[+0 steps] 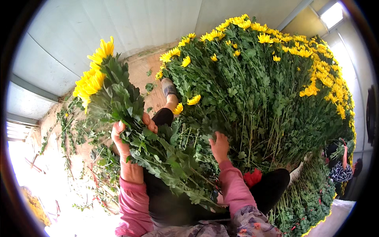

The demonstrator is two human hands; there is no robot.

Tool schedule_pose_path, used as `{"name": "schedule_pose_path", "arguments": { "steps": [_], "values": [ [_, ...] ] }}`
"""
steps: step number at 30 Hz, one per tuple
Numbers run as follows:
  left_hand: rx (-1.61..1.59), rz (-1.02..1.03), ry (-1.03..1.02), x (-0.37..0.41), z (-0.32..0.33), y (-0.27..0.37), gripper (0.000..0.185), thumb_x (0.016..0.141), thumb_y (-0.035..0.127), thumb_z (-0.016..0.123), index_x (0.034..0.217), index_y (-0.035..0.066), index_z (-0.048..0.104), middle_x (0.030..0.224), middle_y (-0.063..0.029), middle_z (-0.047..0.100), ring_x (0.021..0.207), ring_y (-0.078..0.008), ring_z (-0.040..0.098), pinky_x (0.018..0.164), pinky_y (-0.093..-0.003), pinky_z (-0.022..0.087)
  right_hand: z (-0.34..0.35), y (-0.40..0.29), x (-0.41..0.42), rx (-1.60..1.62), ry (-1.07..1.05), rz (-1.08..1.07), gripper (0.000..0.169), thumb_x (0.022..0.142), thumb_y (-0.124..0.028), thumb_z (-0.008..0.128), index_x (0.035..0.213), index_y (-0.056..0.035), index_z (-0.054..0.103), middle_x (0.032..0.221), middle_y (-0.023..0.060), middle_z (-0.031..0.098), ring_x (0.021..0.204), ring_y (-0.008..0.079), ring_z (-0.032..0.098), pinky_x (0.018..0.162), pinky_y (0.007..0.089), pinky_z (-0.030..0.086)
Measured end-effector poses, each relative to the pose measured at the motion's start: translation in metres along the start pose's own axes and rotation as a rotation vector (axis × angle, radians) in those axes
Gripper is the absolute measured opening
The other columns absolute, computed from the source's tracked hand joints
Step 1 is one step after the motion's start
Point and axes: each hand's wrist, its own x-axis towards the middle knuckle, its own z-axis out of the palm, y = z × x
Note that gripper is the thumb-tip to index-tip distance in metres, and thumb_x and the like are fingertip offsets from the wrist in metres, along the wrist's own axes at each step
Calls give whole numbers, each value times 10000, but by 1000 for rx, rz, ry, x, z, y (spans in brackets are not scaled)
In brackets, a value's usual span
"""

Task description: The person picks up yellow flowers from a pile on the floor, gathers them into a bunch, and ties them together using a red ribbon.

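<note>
My left hand [120, 140] is wrapped around a bunch of yellow chrysanthemums [91, 80]. The blooms point to the upper left, and the leafy stems [174, 166] slant down across my lap. My right hand [220, 147] reaches into the leaves at the near edge of a large heap of cut chrysanthemums [237, 89]. Leaves hide its fingertips, so I cannot tell whether they pinch a stem. Two single yellow blooms [194, 100] lie out on the heap's left side, above my right hand.
My shoe [168, 87] rests on the floor beside the heap. Stripped leaves and stems [103, 166] litter the floor at left. Something red [252, 177] lies by my right knee. More bundled stems [302, 198] lie at lower right, near another person [342, 171]. A pale panel wall [118, 23] stands behind.
</note>
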Motion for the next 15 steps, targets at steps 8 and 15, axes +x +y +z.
{"name": "schedule_pose_path", "arguments": {
  "steps": [8,15],
  "values": [
    [53,-34,47,9,-1,-5,584,776,503,592,985,-43,585,859,-134,599,760,-273,603,715,-390,509,-15,11,42,191,-8,-37,306,903,-251,675,1136,-55,637,1191,128,548,1104,356,499,934,507,444],
    [129,-57,97,10,3,-6,606,772,522,587,990,-43,581,860,-132,601,773,-268,600,714,-377,505,-16,8,17,-39,-174,71,338,877,-209,702,1158,-36,631,1190,130,560,1118,362,496,954,517,437]
  ]
}}
